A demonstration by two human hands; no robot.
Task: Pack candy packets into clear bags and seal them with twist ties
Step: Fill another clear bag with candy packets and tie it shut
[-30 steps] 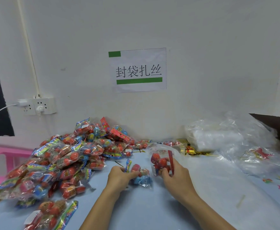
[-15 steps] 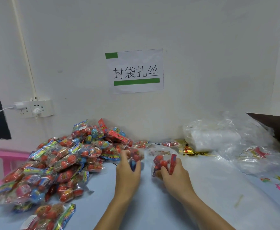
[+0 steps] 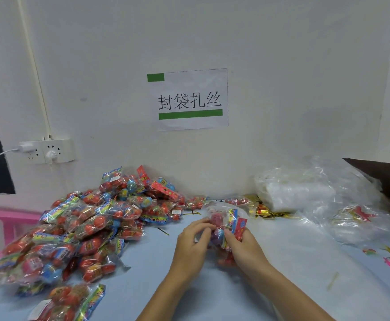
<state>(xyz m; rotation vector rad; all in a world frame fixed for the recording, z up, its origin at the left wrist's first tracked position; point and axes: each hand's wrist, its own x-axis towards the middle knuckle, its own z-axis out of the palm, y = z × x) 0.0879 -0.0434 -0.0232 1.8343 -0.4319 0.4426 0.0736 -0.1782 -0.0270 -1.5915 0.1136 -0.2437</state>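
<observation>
On the left of the pale blue tabletop (image 3: 143, 286) I see a heaped pile of crinkly clear candy packets holding red and blue sweets (image 3: 85, 228). At centre, my left hand (image 3: 190, 246) has its fingers curled, pinching a candy packet at the mouth of a small clear plastic bag (image 3: 224, 228). My right hand (image 3: 247, 249) grips that bag from the other side, fingers wrapped round it. Behind lie gold foil twist ties (image 3: 262, 213); further right sits a stack of empty clear bags (image 3: 300, 193).
</observation>
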